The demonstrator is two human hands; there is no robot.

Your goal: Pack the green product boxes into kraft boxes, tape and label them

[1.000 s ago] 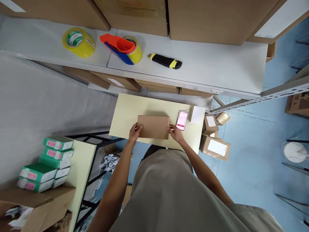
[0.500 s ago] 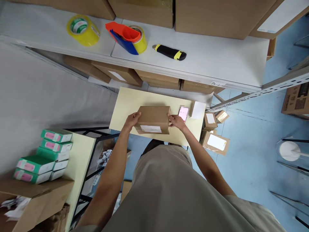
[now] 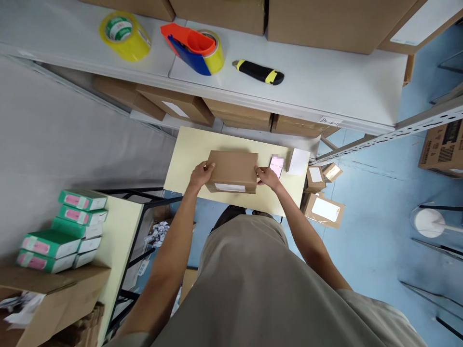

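Observation:
Between my two hands is a brown cardboard box (image 3: pixel 234 166) with a white label on the side facing me, at the small cream table (image 3: pixel 191 144). My left hand (image 3: pixel 201 175) grips its left end, thumb on the top edge. On the opposite end, my right hand (image 3: pixel 266 177) is closed at the upper right corner, fingers bent against the side. A phone (image 3: pixel 277 165) with a lit pink screen lies just beyond my right hand, beside a white box (image 3: pixel 298 161). The undersides of my fingers are hidden.
A grey shelf (image 3: pixel 325 86) ahead holds a yellow tape roll (image 3: pixel 125 36), an orange-and-blue tape dispenser (image 3: pixel 193 48) and a black utility knife (image 3: pixel 258 72). Green boxes (image 3: pixel 54 238) are stacked on a side table at left. Labelled parcels (image 3: pixel 323 211) lie right of my table.
The cardboard box has tipped slightly, showing more of its top and less of its labelled side. Both hands have stayed at its ends. The view has shifted a little.

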